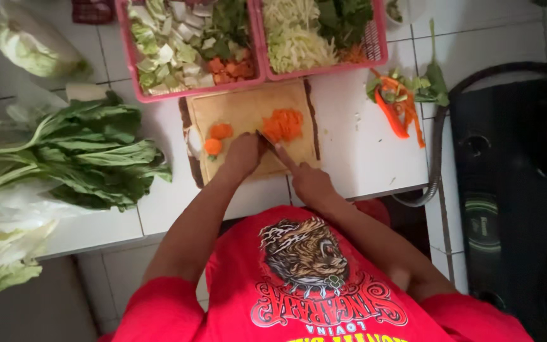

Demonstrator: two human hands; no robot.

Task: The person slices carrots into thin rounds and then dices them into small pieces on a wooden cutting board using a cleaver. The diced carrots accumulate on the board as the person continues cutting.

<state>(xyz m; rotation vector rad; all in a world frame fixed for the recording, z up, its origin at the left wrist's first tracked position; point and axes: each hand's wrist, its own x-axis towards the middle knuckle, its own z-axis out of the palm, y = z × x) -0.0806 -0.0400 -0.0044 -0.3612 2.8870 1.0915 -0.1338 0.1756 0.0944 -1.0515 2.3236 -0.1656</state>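
Red cloth fills the nearest part of the view: the person's red shirt with a printed animal head on the chest, and two bare forearms reaching away from it toward the counter. The right hand is closed around a knife handle, index finger stretched along the top, and the knife points toward the middle of the wooden cutting board. The left hand rests on the board just beside the blade, fingers curled down; what it pins beneath them I cannot tell.

Just past the knife tip lies a heap of chopped carrot, near the board's far right corner. Two round carrot slices sit apart from it on the left side of the board. The board lies on a white tiled counter.

Off to the left, leafy greens sprawl over the tiles, with pale cabbage leaves nearer the counter edge. To the right of the board lies a small pile of carrot peelings and green scraps, and beyond that a dark stove.

Farthest away, touching the board's far edge, stand two pink baskets side by side, both heaped with cut vegetables, pale, green and orange.
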